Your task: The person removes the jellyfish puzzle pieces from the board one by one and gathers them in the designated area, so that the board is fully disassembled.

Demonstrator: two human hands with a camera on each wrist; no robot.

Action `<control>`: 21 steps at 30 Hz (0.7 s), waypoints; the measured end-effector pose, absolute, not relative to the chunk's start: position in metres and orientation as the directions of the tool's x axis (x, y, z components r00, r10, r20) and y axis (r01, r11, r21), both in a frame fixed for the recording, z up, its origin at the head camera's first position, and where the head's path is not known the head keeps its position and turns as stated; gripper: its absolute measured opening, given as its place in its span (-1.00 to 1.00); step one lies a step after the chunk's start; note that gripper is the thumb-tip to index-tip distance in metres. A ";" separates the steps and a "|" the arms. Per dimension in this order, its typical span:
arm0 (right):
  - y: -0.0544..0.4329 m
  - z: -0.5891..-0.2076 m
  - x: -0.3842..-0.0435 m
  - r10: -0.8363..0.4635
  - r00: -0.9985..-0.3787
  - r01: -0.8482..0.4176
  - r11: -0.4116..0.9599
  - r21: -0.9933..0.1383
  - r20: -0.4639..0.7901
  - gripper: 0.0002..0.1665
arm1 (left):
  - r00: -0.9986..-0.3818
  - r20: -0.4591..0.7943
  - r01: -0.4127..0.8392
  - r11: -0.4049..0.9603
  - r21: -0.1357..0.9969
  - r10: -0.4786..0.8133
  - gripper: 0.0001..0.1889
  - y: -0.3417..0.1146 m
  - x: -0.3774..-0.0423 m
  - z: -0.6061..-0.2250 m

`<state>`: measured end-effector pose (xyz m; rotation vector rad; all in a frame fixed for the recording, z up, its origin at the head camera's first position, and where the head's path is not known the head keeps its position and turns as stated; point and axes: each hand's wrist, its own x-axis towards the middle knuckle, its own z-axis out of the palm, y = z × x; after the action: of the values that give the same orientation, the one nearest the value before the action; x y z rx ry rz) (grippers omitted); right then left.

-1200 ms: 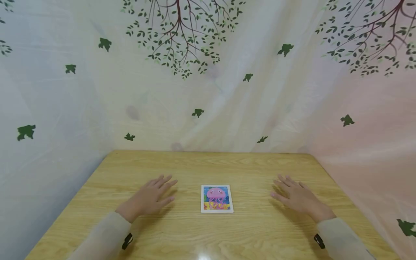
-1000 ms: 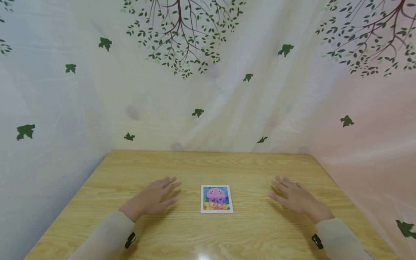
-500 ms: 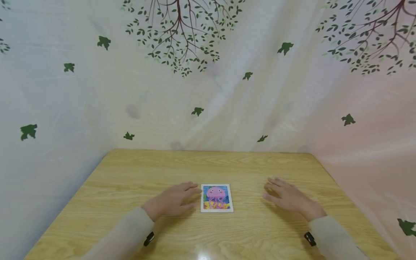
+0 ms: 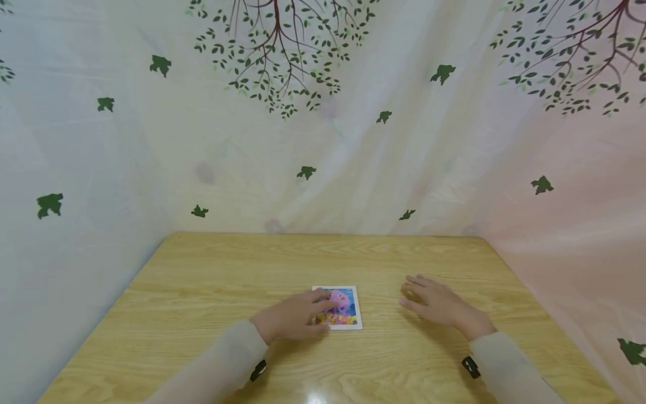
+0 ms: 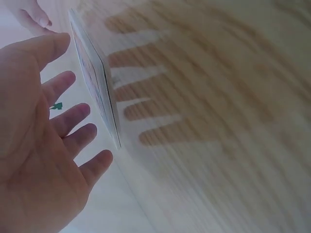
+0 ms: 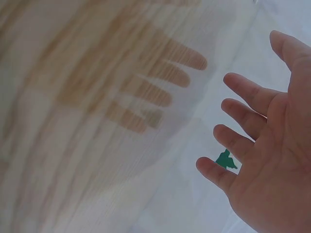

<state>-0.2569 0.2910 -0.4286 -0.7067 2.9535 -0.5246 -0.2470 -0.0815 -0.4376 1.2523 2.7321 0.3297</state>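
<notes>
A square picture board [image 4: 350, 307] with a white border and a pink jellyfish on blue lies flat on the wooden table. My left hand [image 4: 294, 315] hovers over its left part, fingers spread and reaching across the picture, hiding some of it. In the left wrist view the board [image 5: 92, 73] appears edge-on, thin and layered, with a gap between it and the fingertips. To the right of the board, my right hand [image 4: 438, 304] is held above the table, holding nothing. Its fingers are spread and slightly bent in the right wrist view, apart from the tabletop.
The light wooden table [image 4: 227, 255] ends at a pale curtain [image 4: 242, 163] printed with branches and green leaf shapes, which hangs behind it and along both sides. Each cream sleeve [image 4: 217, 359] has a small black device [image 4: 258, 370] below the wrist.
My left hand has moved right, from beside the board to over its left part. My right hand has shifted slightly left toward the board. The board has stayed in place.
</notes>
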 end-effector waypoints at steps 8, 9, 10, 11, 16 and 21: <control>0.283 -0.433 -0.262 -0.460 -0.888 -0.436 0.828 -0.353 0.016 -0.27 | -0.635 -0.023 0.753 0.626 0.204 0.772 -0.41 -0.073 -0.248 -0.439; 0.281 -0.433 -0.263 -0.462 -0.887 -0.438 0.828 -0.351 0.017 -0.28 | -0.634 -0.025 0.753 0.625 0.204 0.773 -0.41 -0.072 -0.248 -0.439; 0.280 -0.433 -0.264 -0.464 -0.885 -0.441 0.827 -0.350 0.018 -0.29 | -0.635 -0.028 0.752 0.627 0.202 0.772 -0.41 -0.072 -0.248 -0.440; 0.279 -0.434 -0.264 -0.466 -0.884 -0.442 0.825 -0.351 0.017 -0.31 | -0.637 -0.031 0.751 0.629 0.202 0.770 -0.41 -0.072 -0.248 -0.440; 0.268 -0.432 -0.266 -0.496 -0.868 -0.462 0.802 -0.380 0.010 -0.35 | -0.644 -0.039 0.748 0.640 0.173 0.764 -0.41 -0.070 -0.247 -0.442; 0.254 -0.430 -0.269 -0.552 -0.834 -0.493 0.731 -0.471 0.015 -0.38 | -0.637 -0.026 0.759 0.633 0.150 0.770 -0.41 -0.071 -0.246 -0.443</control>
<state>-0.2692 0.2540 -0.4298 -0.8507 2.8047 -0.7095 -0.2464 -0.0706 -0.4430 1.2953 2.7593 0.1905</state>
